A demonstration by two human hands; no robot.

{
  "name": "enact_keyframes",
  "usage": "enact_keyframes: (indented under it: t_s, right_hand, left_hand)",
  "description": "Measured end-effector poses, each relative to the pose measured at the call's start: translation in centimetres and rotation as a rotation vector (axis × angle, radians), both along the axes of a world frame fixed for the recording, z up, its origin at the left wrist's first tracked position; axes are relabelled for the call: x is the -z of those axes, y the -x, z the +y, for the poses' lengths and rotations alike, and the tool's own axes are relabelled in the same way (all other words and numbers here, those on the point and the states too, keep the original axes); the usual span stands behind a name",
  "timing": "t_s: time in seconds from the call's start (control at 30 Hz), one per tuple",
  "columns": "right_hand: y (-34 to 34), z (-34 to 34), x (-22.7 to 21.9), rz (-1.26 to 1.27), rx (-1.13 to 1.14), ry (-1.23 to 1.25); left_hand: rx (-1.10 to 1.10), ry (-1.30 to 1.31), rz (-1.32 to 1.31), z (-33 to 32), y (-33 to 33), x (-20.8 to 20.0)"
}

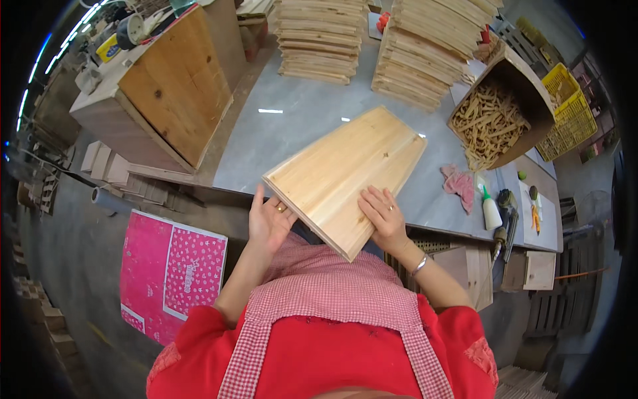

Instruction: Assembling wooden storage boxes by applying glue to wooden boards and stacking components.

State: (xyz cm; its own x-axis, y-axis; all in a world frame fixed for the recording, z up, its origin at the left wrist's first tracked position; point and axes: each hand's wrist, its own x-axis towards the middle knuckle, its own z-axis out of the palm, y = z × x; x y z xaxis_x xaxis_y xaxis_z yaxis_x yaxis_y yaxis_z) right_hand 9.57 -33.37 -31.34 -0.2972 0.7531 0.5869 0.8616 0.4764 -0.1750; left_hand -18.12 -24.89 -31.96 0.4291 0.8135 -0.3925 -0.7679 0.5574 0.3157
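Observation:
A pale, tapered wooden panel (345,183) lies tilted across the front edge of the grey worktable, its near corner jutting out over my lap. My left hand (269,223) is palm up at the panel's left edge, thumb raised beside it and fingertips partly hidden beneath, holding that edge. On the panel's top face, near its right side, my right hand (384,219) rests with fingers stretched out flat. A ring is on each hand.
Tall stacks of wooden panels (319,40) stand at the back. On the right are a box of wood strips (492,123), a pink cloth (458,188), a glue bottle (491,211) and a dark power tool (506,216). A wooden cabinet (176,86) stands left, above a pink carton (173,272).

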Motion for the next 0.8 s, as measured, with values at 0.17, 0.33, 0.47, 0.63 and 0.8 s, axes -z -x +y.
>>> enact_keyframes:
  t_s: [0.17, 0.33, 0.47, 0.63, 0.8]
  right_hand:
    - [-0.7, 3.1, -2.4, -0.123, -0.059, 0.202]
    - [-5.8, 5.7, -3.5, -0.1, -0.092, 0.536]
    - [-11.3, 13.8, -0.8, -0.012, 0.405, 0.319]
    - [-15.6, 21.6, 0.9, -0.018, 0.762, 0.505]
    - [-13.7, 24.6, 0.4, 0.133, 0.707, 0.676]
  left_hand:
    - [0.1, -0.113, 0.146, -0.7, 1.4, 0.8]
    - [0.199, -0.019, 0.238, -3.6, 3.2, 2.6]
    - [0.3, 0.026, 0.258, -3.8, 2.4, 3.1]
    - [0.323, -0.07, 0.367, -2.8, 0.6, 2.1]
    - [0.285, -0.062, 0.453, -1.9, -0.9, 2.0]
